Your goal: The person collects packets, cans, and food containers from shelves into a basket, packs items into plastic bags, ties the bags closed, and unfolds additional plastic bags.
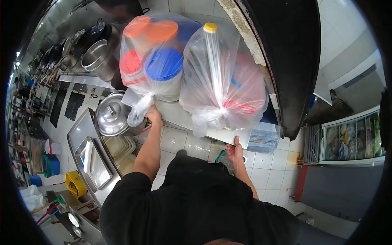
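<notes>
My left hand (154,116) is closed at the near edge of a flat white board (173,114), right beside the knotted neck of a clear plastic bag (143,107); some of its fingers are hidden. That bag holds tubs with orange, red and blue lids, among them a large blue-lidded tub (164,64). Further right, my right hand (235,151) grips the board's near edge, thumb on top and fingers underneath. Above it sits a second knotted clear bag (222,81) with a yellow-capped item and red and blue things inside, blurred by the plastic.
Steel pots (98,59) and a lidded pot (112,114) stand to the left, above a metal cart with a tray (98,163). A dark panel (290,53) rises at the right. Beyond the tiled floor (265,175) is a glass-fronted display case (353,136).
</notes>
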